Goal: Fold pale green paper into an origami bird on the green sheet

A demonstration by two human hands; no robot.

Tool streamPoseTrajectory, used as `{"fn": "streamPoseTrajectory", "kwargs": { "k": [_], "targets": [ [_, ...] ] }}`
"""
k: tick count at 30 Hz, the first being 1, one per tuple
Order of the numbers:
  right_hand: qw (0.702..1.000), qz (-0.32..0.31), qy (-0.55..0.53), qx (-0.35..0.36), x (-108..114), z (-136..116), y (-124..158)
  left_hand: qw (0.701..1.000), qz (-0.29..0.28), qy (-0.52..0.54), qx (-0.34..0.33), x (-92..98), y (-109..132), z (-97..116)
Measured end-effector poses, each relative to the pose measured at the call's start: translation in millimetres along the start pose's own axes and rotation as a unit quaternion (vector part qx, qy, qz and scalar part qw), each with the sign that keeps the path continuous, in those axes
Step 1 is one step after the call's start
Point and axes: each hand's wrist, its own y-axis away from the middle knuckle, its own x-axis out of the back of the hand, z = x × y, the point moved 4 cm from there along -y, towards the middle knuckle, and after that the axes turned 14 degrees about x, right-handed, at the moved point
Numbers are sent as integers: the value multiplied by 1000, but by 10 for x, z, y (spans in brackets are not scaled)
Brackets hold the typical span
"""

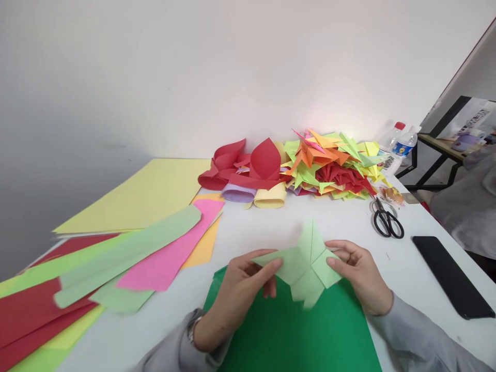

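Observation:
Both hands hold a partly folded light green paper piece (306, 263) just above a dark green sheet (294, 336) on the white table. My left hand (242, 292) pinches its left flap between thumb and fingers. On the right side, my right hand (358, 276) grips the other flap with curled fingers. The piece has pointed flaps sticking up and down.
Loose coloured sheets (127, 243) are spread at the left. A heap of folded paper shapes (302, 168) lies at the back by the wall. Black scissors (385, 222), a black phone (451, 276) and water bottles (401, 144) are at the right. Another person's grey sleeve (468, 201) is at the right edge.

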Motion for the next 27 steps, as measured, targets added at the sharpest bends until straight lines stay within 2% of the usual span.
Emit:
{"fn": "streamPoseTrajectory", "kwargs": {
  "k": [3,5,8,10,11,12,13,14,15,16,17,19,21,24,27],
  "targets": [
    [993,-17,-54,-106,-22,53,24,998,-40,33,35,-21,-4,9],
    [991,-44,-47,-113,-36,86,29,999,-34,0,42,-3,-32,17],
    [995,-75,51,-49,-21,161,-4,992,47,-118,6,95,-125,7],
    [986,-107,120,-38,-18,242,-17,968,111,-211,-73,144,-158,12],
    [980,-114,161,-20,-11,265,-23,939,157,-273,-135,150,-141,29],
    [971,-121,205,3,-8,276,-27,895,201,-327,-225,126,-89,60],
    [960,-123,249,33,-6,272,-28,842,211,-384,-314,54,-19,74],
    [946,-123,292,65,-7,259,-25,786,196,-433,-394,-47,59,66],
    [932,-124,328,93,-12,244,-19,734,150,-473,-463,-170,139,35],
    [919,-128,354,117,-21,231,-11,697,96,-501,-504,-285,204,-13],
    [908,-133,373,136,-30,220,-4,676,64,-521,-517,-376,247,-56],
    [889,-144,398,175,-49,198,8,664,41,-558,-495,-505,270,-131],
    [866,-162,420,218,-71,172,17,671,27,-585,-456,-575,252,-190],
    [832,-203,446,261,-99,145,26,685,13,-606,-404,-596,217,-237],
    [813,-227,457,280,-101,119,24,694,12,-611,-380,-581,210,-245]
  ]
}}
